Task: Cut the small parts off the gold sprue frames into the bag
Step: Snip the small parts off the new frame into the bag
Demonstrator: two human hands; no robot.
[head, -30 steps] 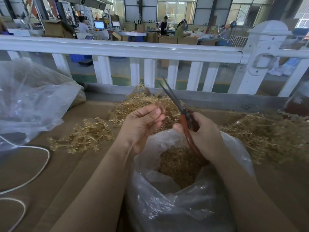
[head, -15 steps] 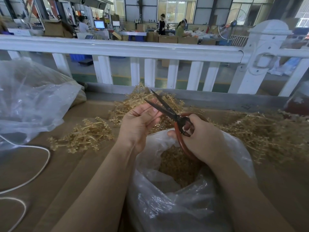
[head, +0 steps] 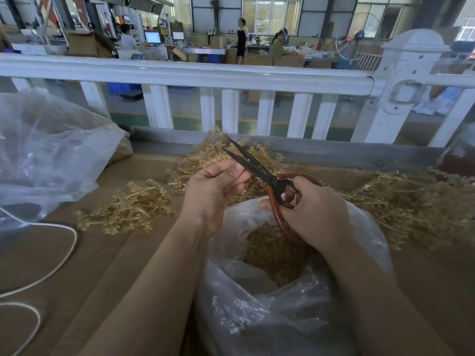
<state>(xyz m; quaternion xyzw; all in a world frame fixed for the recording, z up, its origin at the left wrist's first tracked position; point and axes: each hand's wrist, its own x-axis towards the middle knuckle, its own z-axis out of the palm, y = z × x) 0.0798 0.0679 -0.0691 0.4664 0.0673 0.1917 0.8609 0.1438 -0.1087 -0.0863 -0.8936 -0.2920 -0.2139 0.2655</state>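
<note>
From the head camera, the right hand [head: 312,211] grips the red-handled scissors [head: 267,176], blades a little apart. The left hand [head: 213,191] has curled fingers by the blades; what it pinches is too small to tell. The clear bag [head: 257,317] sits at the bench's near edge, gold sprue frames [head: 128,209] piled behind

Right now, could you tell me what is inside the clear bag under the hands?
The clear bag holds a heap of small gold parts. The right hand and crumpled plastic hide how deep it goes.
</note>
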